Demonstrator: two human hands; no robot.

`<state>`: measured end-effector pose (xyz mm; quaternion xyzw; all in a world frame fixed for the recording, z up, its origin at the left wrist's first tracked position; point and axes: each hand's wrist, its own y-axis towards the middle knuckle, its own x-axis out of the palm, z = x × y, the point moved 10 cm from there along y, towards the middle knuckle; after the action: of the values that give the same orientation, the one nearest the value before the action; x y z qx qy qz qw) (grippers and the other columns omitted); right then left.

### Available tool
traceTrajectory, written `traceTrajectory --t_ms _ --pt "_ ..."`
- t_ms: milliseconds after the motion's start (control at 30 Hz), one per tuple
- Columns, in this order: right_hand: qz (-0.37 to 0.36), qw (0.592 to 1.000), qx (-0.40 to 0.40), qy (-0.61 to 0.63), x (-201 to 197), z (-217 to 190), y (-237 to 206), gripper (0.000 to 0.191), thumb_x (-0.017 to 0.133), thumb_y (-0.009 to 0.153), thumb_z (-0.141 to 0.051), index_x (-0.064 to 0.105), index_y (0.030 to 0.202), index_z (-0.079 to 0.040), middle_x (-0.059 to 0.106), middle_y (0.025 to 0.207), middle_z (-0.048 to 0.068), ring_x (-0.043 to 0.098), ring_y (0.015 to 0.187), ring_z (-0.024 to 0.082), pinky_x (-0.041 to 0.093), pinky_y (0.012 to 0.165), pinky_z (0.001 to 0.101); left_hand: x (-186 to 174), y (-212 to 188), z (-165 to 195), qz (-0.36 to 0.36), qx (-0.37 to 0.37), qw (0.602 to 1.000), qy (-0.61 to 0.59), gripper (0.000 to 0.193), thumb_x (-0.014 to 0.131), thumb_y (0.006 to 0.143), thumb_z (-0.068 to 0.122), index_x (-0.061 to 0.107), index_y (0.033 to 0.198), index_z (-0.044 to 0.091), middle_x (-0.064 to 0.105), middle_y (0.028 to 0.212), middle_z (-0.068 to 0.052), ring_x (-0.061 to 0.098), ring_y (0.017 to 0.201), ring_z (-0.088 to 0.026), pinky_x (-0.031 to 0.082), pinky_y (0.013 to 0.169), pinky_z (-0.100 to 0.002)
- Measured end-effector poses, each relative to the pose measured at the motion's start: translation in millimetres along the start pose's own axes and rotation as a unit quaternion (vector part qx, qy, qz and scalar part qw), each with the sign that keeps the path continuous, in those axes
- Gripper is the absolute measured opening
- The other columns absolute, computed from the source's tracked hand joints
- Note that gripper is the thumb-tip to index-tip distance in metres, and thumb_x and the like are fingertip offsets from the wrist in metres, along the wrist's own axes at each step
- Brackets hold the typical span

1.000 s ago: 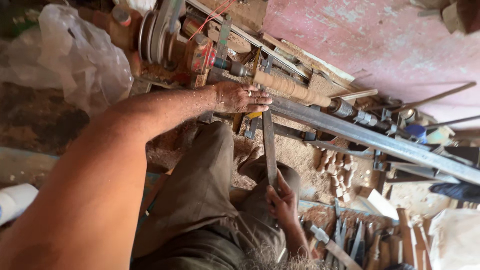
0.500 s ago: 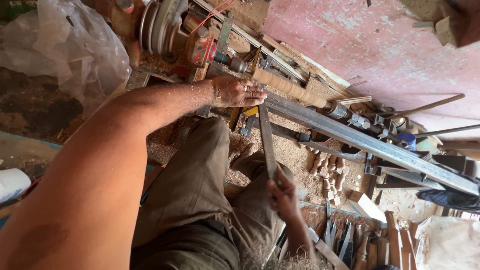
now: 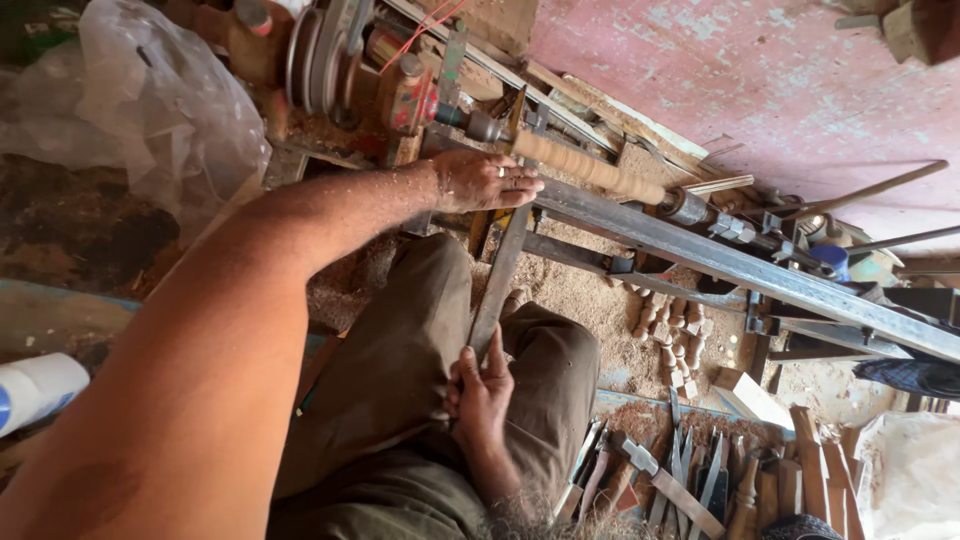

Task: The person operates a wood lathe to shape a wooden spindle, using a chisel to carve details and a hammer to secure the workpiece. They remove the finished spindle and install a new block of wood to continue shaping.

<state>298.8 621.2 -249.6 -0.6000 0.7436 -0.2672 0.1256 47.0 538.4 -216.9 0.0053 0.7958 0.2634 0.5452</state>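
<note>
The wooden spindle [image 3: 585,167] sits mounted in the lathe [image 3: 400,90] above the steel rail [image 3: 740,265]; I judge it partly shaped, with ridges along most of its length and finishing left. My left hand [image 3: 485,180] rests fingers-down on the long chisel [image 3: 497,285] near the spindle, my right hand [image 3: 482,392] grips its lower end

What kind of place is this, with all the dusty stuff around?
It looks like a woodturning workshop. A wooden spindle sits mounted in a lathe, the left hand steadies a long chisel against it, sawdust covers the floor, and more chisels lie nearby.
</note>
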Motion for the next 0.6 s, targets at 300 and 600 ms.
traceTrajectory --t_ms 300,600 --pt "-0.100 0.993 0.010 -0.058 -58.7 -35.7 21.6 0.068 0.058 0.098 -0.004 0.038 0.161 -0.020 0.054 0.062 0.000 0.041 0.040 0.005 0.032 0.033 0.0208 15.9 -4.4 -3.1 0.003 -0.008 1.000 0.029 0.038 0.043 0.104 0.013 0.048 0.141 0.014 0.051 0.157 -0.003 0.053 0.140 -0.017 0.038 0.120 -0.034" --pt "-0.178 0.966 0.028 -0.184 -121.7 -84.0 71.8 0.068 0.054 0.098 -0.003 0.035 0.161 -0.018 0.050 0.062 -0.001 0.039 0.040 0.005 0.032 0.033 0.0213 19.5 -5.5 -1.5 -0.015 -0.012 0.998 0.054 0.043 0.039 0.102 0.017 0.046 0.145 0.012 0.049 0.157 -0.004 0.053 0.139 -0.017 0.038 0.117 -0.033"
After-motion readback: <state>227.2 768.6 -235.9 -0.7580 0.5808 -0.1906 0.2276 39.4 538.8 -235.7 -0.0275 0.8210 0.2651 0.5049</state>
